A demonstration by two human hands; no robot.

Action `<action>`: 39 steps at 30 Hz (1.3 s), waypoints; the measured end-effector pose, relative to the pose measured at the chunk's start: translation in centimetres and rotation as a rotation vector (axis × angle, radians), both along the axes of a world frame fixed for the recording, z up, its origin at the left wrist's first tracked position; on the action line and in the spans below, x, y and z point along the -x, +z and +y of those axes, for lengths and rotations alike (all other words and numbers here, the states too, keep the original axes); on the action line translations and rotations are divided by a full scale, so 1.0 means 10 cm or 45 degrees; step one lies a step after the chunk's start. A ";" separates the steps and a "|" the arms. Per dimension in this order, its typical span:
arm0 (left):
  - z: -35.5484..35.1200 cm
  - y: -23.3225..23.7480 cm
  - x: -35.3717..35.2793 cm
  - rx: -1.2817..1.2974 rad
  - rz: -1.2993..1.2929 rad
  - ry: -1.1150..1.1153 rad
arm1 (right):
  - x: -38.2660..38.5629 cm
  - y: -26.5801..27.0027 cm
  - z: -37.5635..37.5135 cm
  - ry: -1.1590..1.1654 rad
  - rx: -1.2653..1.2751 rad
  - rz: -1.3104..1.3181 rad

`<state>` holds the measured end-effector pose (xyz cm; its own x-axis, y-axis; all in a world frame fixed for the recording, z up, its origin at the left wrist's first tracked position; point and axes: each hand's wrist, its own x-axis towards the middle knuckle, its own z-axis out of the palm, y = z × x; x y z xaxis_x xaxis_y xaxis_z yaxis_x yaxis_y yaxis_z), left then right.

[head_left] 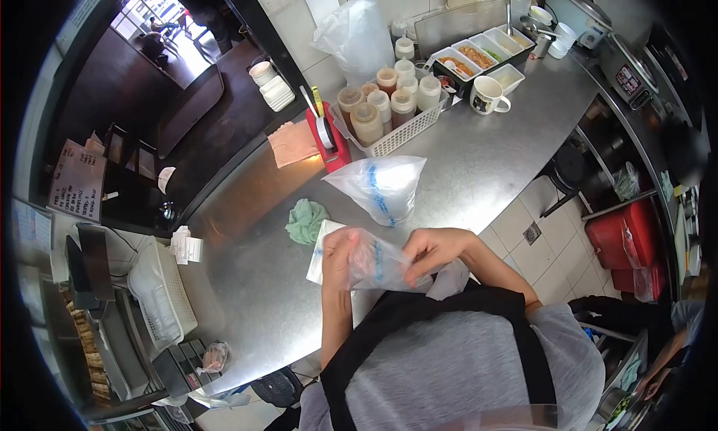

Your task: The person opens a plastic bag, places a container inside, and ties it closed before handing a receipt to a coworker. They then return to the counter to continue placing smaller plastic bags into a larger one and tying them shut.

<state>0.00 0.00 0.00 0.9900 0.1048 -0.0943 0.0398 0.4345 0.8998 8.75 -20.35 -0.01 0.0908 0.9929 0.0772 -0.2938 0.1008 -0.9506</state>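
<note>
Holding a clear plastic bag (378, 263) with blue print, I keep it just over the near edge of the shiny counter (479, 161). My left hand (340, 255) grips one side and my right hand (434, 248) pinches the other. I cannot tell what is inside. Another bag (378, 185) stands puffed up just behind it. Farther back, a white basket (407, 132) holds sauce bottles (366, 120), and small tubs (479, 55) hold food.

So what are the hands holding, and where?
A small clear plastic bag with blue print: the left hand grips its left edge, and the right hand pinches its right edge.
</note>
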 end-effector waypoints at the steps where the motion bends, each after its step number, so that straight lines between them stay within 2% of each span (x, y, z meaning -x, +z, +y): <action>1: 0.01 -0.03 -0.02 0.199 0.044 -0.183 | 0.00 -0.02 -0.04 -0.148 -0.106 0.123; 2: 0.01 -0.06 -0.03 0.396 0.089 -0.365 | -0.01 -0.05 -0.04 -0.292 -0.214 0.249; 5: -0.16 -0.22 -0.03 0.186 -0.079 -0.532 | 0.00 0.09 -0.05 -0.372 -0.233 0.891; 6: -0.06 -0.15 -0.14 0.295 -0.408 -0.889 | -0.01 0.09 -0.05 -0.289 -0.163 0.728; 8: -0.18 -0.07 -0.13 0.553 -0.466 -0.366 | -0.03 0.09 -0.08 -0.124 -0.016 0.399; 11: -0.21 -0.02 -0.30 1.035 -0.688 -0.557 | 0.00 0.18 -0.14 -0.157 -0.044 0.278; 13: -0.07 0.14 -0.30 0.922 -0.410 -0.682 | -0.17 0.14 -0.20 -0.360 -0.346 0.291; 14: -0.02 0.26 -0.33 0.597 -0.350 -0.561 | -0.28 0.14 -0.22 -0.463 -0.497 0.298; 16: 0.04 0.50 -0.46 -0.047 -0.219 -0.308 | -0.39 0.32 -0.20 -0.839 -0.281 0.156; 17: 0.04 0.53 -0.58 -0.270 -0.300 -0.122 | -0.44 0.39 -0.17 -1.024 -0.171 0.081; 19: -0.01 0.54 -0.79 -0.710 -0.455 0.258 | -0.52 0.36 -0.02 -1.198 -0.113 -0.083; 20: -0.03 0.46 -0.85 -0.713 -0.408 0.281 | -0.55 0.33 0.06 -1.283 -0.084 -0.168; 22: -0.06 0.27 -0.96 -0.722 -0.313 0.321 | -0.53 0.27 0.17 -1.339 0.042 0.001; 23: -0.07 0.23 -0.99 -0.631 -0.243 0.311 | -0.52 0.25 0.21 -1.367 0.104 0.089; 26: -0.08 0.09 -0.95 -0.438 -0.098 0.230 | -0.48 0.19 0.24 -1.427 0.279 0.076; 29: -0.09 0.00 -0.94 -0.340 0.039 0.206 | -0.56 -0.09 0.24 -1.285 0.304 -0.088; 32: -0.12 -0.31 -0.93 -0.275 0.197 0.151 | -0.72 -0.52 0.25 -1.344 0.438 -0.587; 35: -0.05 -0.65 -0.88 -0.349 0.260 0.073 | -0.64 -0.58 0.24 -1.516 0.459 -0.975; 38: -0.08 -0.98 -0.91 -0.605 -0.003 0.307 | -0.73 -1.00 0.22 -1.442 0.459 -1.021; 39: -0.10 -0.96 -0.88 -0.796 -0.026 0.319 | -0.74 -1.04 0.23 -1.436 0.473 -1.045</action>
<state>8.78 -1.02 -9.59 0.9295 0.3607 0.0773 -0.0142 -0.1744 0.9846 16.16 -18.04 -10.45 0.8833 0.3968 0.2498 0.4058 -0.3802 -0.8311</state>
